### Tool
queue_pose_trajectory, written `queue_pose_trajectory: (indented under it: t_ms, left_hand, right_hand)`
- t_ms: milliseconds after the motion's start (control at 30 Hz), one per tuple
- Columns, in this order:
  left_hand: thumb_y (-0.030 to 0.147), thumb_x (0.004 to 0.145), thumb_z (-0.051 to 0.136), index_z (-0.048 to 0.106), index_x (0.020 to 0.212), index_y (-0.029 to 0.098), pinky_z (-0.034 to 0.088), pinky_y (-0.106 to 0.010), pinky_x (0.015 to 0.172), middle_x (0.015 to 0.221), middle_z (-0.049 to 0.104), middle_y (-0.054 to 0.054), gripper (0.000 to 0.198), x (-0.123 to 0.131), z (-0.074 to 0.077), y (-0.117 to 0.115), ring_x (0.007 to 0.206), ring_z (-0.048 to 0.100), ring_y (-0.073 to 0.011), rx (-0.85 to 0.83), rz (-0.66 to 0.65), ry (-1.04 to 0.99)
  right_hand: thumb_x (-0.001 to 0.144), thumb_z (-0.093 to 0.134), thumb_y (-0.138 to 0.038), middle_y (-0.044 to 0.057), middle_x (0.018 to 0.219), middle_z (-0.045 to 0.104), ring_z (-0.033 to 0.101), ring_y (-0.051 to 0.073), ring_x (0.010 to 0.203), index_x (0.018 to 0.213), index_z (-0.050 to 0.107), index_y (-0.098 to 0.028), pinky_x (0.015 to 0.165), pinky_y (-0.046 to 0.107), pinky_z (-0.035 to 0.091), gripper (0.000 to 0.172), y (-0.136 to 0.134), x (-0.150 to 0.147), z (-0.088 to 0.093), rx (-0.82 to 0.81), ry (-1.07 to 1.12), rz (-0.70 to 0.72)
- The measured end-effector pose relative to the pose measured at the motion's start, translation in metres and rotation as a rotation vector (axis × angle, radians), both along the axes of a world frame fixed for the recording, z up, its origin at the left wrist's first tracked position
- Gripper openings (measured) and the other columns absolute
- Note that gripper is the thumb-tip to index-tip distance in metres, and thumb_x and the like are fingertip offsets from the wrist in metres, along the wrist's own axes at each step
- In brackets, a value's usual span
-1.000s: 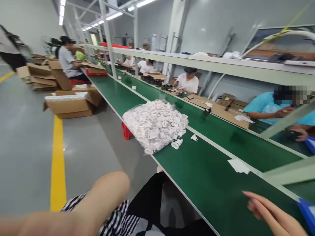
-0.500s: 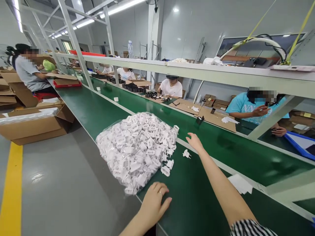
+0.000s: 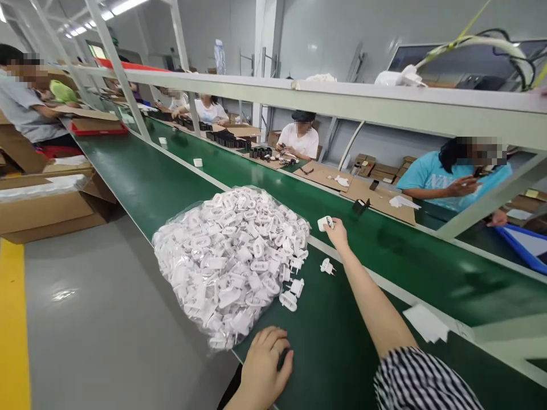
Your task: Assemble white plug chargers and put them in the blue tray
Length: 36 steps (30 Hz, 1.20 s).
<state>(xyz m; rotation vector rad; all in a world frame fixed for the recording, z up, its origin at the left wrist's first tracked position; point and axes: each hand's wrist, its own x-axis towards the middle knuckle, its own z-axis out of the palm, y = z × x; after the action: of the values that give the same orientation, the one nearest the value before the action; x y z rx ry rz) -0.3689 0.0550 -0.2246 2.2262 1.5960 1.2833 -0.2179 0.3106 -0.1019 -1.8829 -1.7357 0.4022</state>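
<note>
White rounded plastic piece with a dark inset (image 3: 323, 224): now in the right hand (image 3: 335, 232), at about 2:30 from the bagged heap of white plastic plug pieces (image 3: 233, 259). Half a second ago that hand was empty, beside a white piece at the heap's edge (likely this same one, can't confirm). Grip is thumb and fingers closed in a pinch, palm clear of the piece. It's just past the white divider strip (image 3: 319, 245), over the far green lane (image 3: 397, 245); whether it touches the lane, not readable.

Left hand (image 3: 265, 360) has stayed at the heap's 5 o'clock, next to the bag's near corner. Fingers half curled, thumb standing off. Dark patch in that gap is new; can't tell if it's a held item or shadow.

Heap looks the same, sitting on the near green lane (image 3: 128, 165). Loose white two-pin plug (image 3: 327, 266) at 3 o'clock, no hand on it; two more loose white pieces (image 3: 292, 294) at 4, just off the heap. Black box-like part (image 3: 361, 206) at 2 o'clock from the right hand, untouched.

My read: work has gone from reaching to holding, one piece, right hand only.
</note>
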Motion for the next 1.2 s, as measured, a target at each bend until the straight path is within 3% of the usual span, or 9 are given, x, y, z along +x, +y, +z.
queue_pose_trajectory:
  t_ms: [167,267,333,467,567,733,867,1033,1200]
  left_hand:
    - [0.016,0.073,0.041,0.051,0.076,0.017,0.04,-0.033,0.071,0.086,0.054,-0.003,0.011,0.001,0.006,-0.003,0.083,0.048,-0.0161,0.002,-0.04,-0.082]
    - [0.018,0.073,0.042,0.05,0.079,0.017,0.04,-0.03,0.072,0.089,0.053,-0.004,0.01,-0.002,0.006,-0.003,0.085,0.048,-0.0146,-0.018,-0.061,-0.148]
    - [0.019,0.072,0.044,0.049,0.083,0.017,0.04,-0.03,0.074,0.092,0.052,-0.004,0.012,-0.005,0.006,-0.003,0.087,0.047,-0.0144,-0.046,-0.071,-0.186]
    - [0.021,0.068,0.048,0.045,0.093,0.016,0.04,-0.028,0.077,0.096,0.05,-0.005,0.026,-0.007,0.01,-0.001,0.09,0.046,-0.0135,-0.183,-0.092,-0.275]
    - [0.022,0.064,0.051,0.043,0.099,0.015,0.042,-0.025,0.07,0.098,0.049,-0.005,0.037,-0.001,0.014,0.008,0.086,0.048,-0.0128,-0.334,-0.099,-0.327]
    - [0.022,0.06,0.055,0.039,0.107,0.011,0.041,-0.025,0.073,0.108,0.045,-0.008,0.051,0.017,0.024,0.028,0.093,0.046,-0.0155,-0.448,-0.107,-0.359]
    - [0.02,0.057,0.058,0.041,0.107,0.01,0.037,-0.026,0.081,0.108,0.047,-0.008,0.054,0.026,0.034,0.038,0.097,0.045,-0.0157,-0.51,-0.135,-0.408]
    - [0.018,0.057,0.058,0.04,0.109,0.009,0.038,-0.023,0.081,0.103,0.051,-0.007,0.056,0.031,0.041,0.042,0.093,0.048,-0.0142,-0.507,-0.168,-0.448]
    - [0.018,0.059,0.056,0.046,0.103,0.014,0.041,-0.022,0.074,0.094,0.055,-0.003,0.045,0.031,0.038,0.043,0.086,0.051,-0.0135,-0.484,-0.164,-0.472]
  right_hand:
    - [0.067,0.046,-0.025,0.004,0.105,0.05,0.048,0.016,0.092,0.103,0.047,-0.018,0.079,0.026,0.036,0.038,-0.129,0.026,-0.02,-0.065,-0.058,0.497]
    - [0.065,0.048,-0.03,0.005,0.108,0.048,0.046,0.019,0.095,0.107,0.045,-0.017,0.081,0.03,0.035,0.045,-0.172,0.029,-0.034,-0.18,-0.084,0.71]
    - [0.065,0.048,-0.032,0.006,0.108,0.048,0.047,0.017,0.094,0.111,0.041,-0.016,0.081,0.028,0.036,0.049,-0.168,0.031,-0.035,-0.226,0.004,0.676]
    - [0.075,0.032,-0.032,0.01,0.113,0.041,0.041,0.018,0.101,0.106,0.043,-0.013,0.084,0.032,0.031,0.038,-0.119,0.033,-0.03,-0.05,0.036,0.127]
    - [0.068,0.046,-0.031,0.016,0.116,0.036,0.029,0.029,0.109,0.091,0.05,-0.01,0.087,0.043,0.023,0.031,-0.093,0.025,-0.038,-0.056,-0.016,0.021]
    - [0.065,0.05,-0.025,0.007,0.094,0.052,0.045,0.021,0.093,0.077,0.045,-0.015,0.078,0.035,0.032,0.016,-0.11,0.019,-0.052,-0.085,0.01,0.113]
    - [0.068,0.047,-0.024,-0.002,0.071,0.056,0.053,0.011,0.065,0.076,0.04,-0.017,0.063,0.021,0.038,0.012,-0.149,0.028,-0.028,-0.135,0.052,0.284]
    - [0.07,0.045,-0.018,0.001,0.065,0.054,0.051,0.015,0.06,0.077,0.045,-0.017,0.05,0.021,0.031,0.007,-0.193,0.019,0.009,-0.111,-0.512,0.536]
    - [0.07,0.042,-0.013,0.008,0.072,0.054,0.051,0.02,0.066,0.082,0.05,-0.012,0.05,0.024,0.03,0.014,-0.206,-0.003,0.007,-0.108,-0.665,0.559]
